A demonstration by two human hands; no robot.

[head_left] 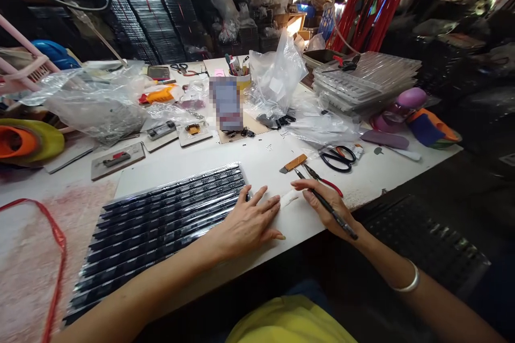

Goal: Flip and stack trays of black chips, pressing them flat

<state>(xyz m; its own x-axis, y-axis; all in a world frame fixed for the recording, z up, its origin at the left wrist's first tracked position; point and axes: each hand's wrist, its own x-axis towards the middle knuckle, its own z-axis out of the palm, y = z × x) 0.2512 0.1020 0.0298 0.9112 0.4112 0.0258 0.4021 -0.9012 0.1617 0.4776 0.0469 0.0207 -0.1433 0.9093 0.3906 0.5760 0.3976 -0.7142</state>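
Note:
My left hand (248,221) lies with fingers spread at the right edge of a black tray (169,214). Its fingertips touch the tray's upper right edge and the white table beside it. Rows of small dark parts fill the tray's ridged slots. In my right hand (328,209), closed, is a slim black pen-like tool (335,214). That tool slants with its thin tip pointing away from me; its exact kind is unclear. Just beyond this hand are red-handled pliers (328,183), a yellow-handled cutter (295,163) and black-handled scissors (338,158).
Small jigs on boards (117,159) stand behind the tray. Plastic bags (277,77) and a pixelated upright object (227,102) are farther back. Stacked clear trays (362,77) and a purple tape dispenser (402,110) sit at right. A red strap (56,230) lies at left.

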